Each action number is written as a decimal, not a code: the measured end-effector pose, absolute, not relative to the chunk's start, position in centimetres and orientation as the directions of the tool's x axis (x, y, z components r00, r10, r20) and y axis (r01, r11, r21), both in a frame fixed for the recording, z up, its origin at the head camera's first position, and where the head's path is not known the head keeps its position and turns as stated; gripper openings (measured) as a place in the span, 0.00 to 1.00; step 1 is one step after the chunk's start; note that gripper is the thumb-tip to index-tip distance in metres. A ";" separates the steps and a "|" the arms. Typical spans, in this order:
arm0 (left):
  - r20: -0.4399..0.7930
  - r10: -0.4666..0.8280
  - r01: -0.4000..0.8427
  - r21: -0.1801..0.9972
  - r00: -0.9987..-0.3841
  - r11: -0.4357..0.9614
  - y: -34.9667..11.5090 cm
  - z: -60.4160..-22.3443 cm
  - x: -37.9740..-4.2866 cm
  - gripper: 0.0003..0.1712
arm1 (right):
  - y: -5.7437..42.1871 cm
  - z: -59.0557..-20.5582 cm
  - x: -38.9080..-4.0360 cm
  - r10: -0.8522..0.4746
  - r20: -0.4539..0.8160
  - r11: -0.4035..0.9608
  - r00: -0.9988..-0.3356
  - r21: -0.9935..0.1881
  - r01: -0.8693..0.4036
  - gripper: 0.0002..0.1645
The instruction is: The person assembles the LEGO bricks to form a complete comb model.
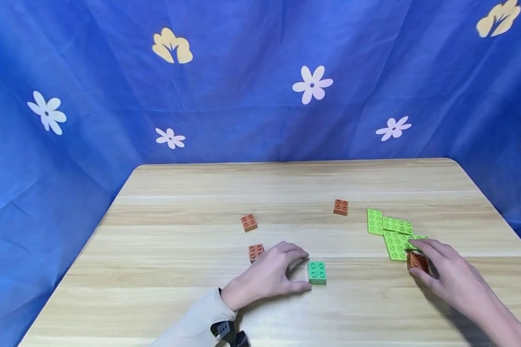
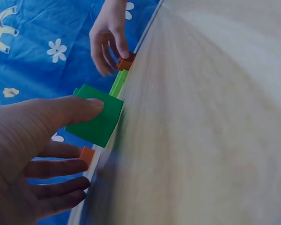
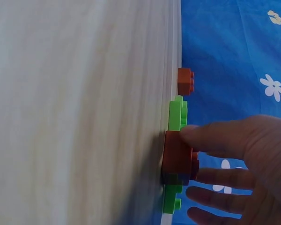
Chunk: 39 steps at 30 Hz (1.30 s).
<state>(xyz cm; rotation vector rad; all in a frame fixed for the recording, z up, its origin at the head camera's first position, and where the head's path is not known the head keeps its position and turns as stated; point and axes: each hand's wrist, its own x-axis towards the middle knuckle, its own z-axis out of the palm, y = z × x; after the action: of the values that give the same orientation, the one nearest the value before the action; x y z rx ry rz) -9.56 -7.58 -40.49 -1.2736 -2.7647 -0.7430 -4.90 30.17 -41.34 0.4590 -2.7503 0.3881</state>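
My left hand (image 1: pixel 271 275) reaches over the table from the left, thumb and forefinger spread at the left side of a green brick (image 1: pixel 317 272) with a square top. In the left wrist view, the thumb overlaps the green brick (image 2: pixel 97 117) and the other fingers lie fairly straight below. My right hand (image 1: pixel 453 277) spans a brown brick (image 1: pixel 417 261), thumb at its near side. The forefinger tip shows over the lime green bricks (image 1: pixel 394 246) beside it. In the right wrist view, the thumb tip overlaps the brown brick (image 3: pixel 178 152), while the forefinger is mostly hidden behind the thumb.
One brown brick (image 1: pixel 340 207) sits farther back, another (image 1: pixel 249 222) left of centre. A third brown brick (image 1: pixel 256 251) is partly covered by my left hand. Blue cloth (image 1: pixel 243 111) with flower prints hangs behind and beside the wooden table (image 1: pixel 178 241).
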 end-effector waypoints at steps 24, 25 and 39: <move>0.253 0.697 0.707 0.504 -0.671 0.497 -7.4 -41.6 -9.9 0.21 | 30.2 -41.7 -5.1 -0.315 0.373 0.886 -0.873 -0.215 -0.411 0.33; 0.254 0.697 0.706 0.506 -0.671 0.495 -7.4 -41.6 -9.9 0.21 | 30.2 -41.7 -5.1 -0.317 0.371 0.886 -0.873 -0.214 -0.412 0.32; 0.262 0.679 0.689 0.534 -0.686 0.491 -7.4 -41.9 -10.0 0.20 | 29.9 -41.2 -5.6 -0.378 0.391 0.871 -0.839 -0.157 -0.465 0.28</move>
<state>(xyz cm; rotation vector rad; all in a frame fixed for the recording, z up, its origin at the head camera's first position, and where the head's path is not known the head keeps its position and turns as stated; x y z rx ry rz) -9.98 -7.38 -41.94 -1.2382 -2.6983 -0.9775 -5.62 29.91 -41.18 0.6272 -2.6923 0.3499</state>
